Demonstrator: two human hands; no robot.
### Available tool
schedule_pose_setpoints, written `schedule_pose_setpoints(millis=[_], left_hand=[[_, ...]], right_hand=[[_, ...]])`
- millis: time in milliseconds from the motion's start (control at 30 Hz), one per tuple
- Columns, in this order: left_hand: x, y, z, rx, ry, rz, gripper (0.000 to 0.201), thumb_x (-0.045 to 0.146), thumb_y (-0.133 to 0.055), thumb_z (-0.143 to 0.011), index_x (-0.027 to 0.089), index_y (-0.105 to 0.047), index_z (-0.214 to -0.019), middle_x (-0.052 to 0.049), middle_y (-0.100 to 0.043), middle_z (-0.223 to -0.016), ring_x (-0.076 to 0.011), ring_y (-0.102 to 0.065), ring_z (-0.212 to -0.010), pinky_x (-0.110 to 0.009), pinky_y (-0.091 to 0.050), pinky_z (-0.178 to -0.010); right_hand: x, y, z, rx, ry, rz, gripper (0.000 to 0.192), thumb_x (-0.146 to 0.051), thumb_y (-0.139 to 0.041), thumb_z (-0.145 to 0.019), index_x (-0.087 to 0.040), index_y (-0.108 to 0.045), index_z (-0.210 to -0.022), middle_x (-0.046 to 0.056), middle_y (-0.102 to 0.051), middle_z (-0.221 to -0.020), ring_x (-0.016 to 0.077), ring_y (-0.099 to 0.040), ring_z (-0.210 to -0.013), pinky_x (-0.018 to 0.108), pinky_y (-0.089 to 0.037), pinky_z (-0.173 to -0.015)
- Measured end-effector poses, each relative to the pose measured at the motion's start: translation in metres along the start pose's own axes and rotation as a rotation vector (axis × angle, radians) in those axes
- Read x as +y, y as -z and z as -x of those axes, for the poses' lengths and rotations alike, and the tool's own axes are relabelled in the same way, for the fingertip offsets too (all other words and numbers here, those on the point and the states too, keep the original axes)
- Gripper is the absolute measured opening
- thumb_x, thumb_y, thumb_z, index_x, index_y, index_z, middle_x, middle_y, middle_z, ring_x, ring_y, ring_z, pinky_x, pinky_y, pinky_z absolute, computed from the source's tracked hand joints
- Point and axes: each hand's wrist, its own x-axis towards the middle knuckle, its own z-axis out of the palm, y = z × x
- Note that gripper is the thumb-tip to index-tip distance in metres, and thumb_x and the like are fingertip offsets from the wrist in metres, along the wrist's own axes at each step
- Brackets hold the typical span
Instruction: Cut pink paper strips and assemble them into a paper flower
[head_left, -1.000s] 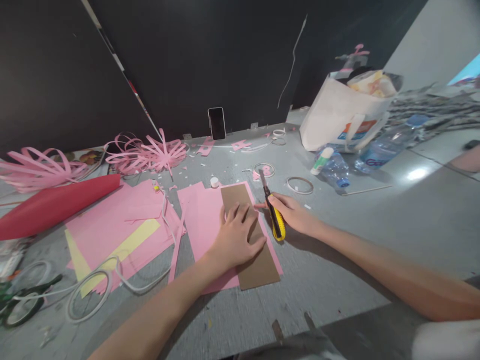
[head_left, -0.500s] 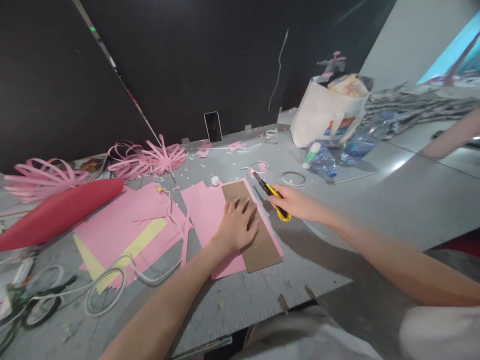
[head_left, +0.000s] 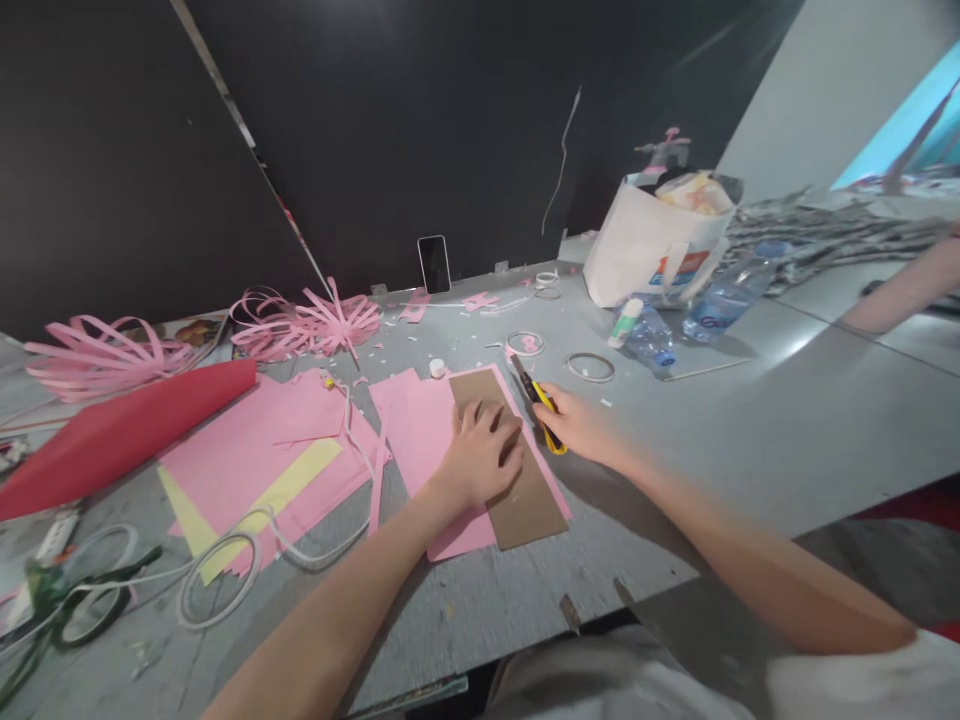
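Evidently, the left hand (head_left: 482,460) is there to steady things: near the middle of the frame its fingers are spread apart and lie flat on a long brown cardboard strip (head_left: 531,508), clamped on nothing. The strip rests on a rectangular pink paper sheet (head_left: 421,462), whose narrow margin shows along the strip's right edge; the hand's weight probably keeps both from slipping.

Just right of that margin, the right hand (head_left: 571,418) has its fingers closed around a yellow-and-black utility knife (head_left: 537,394). The blade points toward the top of the frame, away from the left hand's fingers, which looks a safe way to carry it. Whether the tip touches the grey tabletop (head_left: 397,620) I cannot tell.

Toward the upper middle, a black-screened phone with a pale rim (head_left: 434,265) leans against the dark wall panel (head_left: 420,130), seemingly propped to stay upright. Pale yellow and pink paper sheets (head_left: 225,435) lie loosely at left, apart from the strip, perhaps to leave working room.
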Motion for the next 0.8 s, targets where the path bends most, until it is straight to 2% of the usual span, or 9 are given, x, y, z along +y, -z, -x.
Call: schedule_pose_setpoints(millis=[233, 467, 800], left_hand=[[0.001, 0.002, -0.001, -0.002, 0.007, 0.047, 0.040, 0.035, -0.056, -0.101, 0.026, -0.068, -0.138, -0.013, -0.058, -0.146, -0.0398, -0.041, -0.143, -0.068, -0.029, -0.123], [0.000, 0.000, -0.001, 0.000, -0.004, 0.016, 0.040, 0.036, -0.055, -0.101, 0.025, -0.068, -0.138, -0.013, -0.060, -0.143, -0.0393, -0.042, -0.141, -0.067, -0.030, -0.121], [0.000, 0.003, -0.001, 0.005, -0.008, 0.027, 0.039, 0.036, -0.056, -0.101, 0.026, -0.069, -0.136, -0.013, -0.060, -0.141, -0.0386, -0.044, -0.138, -0.065, -0.032, -0.120]], right_hand=[[0.017, -0.010, -0.005, 0.017, 0.043, -0.029, 0.034, -0.034, -0.046, -0.103, -0.019, -0.060, -0.131, 0.013, -0.078, -0.108, 0.0300, -0.074, -0.098, 0.035, -0.047, -0.079], [0.014, -0.009, -0.001, 0.025, 0.054, -0.012, 0.022, -0.033, -0.049, -0.103, -0.023, -0.062, -0.117, 0.010, -0.078, -0.103, 0.0293, -0.073, -0.096, 0.034, -0.045, -0.076], [0.018, -0.012, -0.003, 0.032, 0.066, 0.006, 0.023, -0.033, -0.049, -0.103, -0.023, -0.062, -0.119, 0.010, -0.078, -0.104, 0.0287, -0.073, -0.096, 0.033, -0.044, -0.075]])
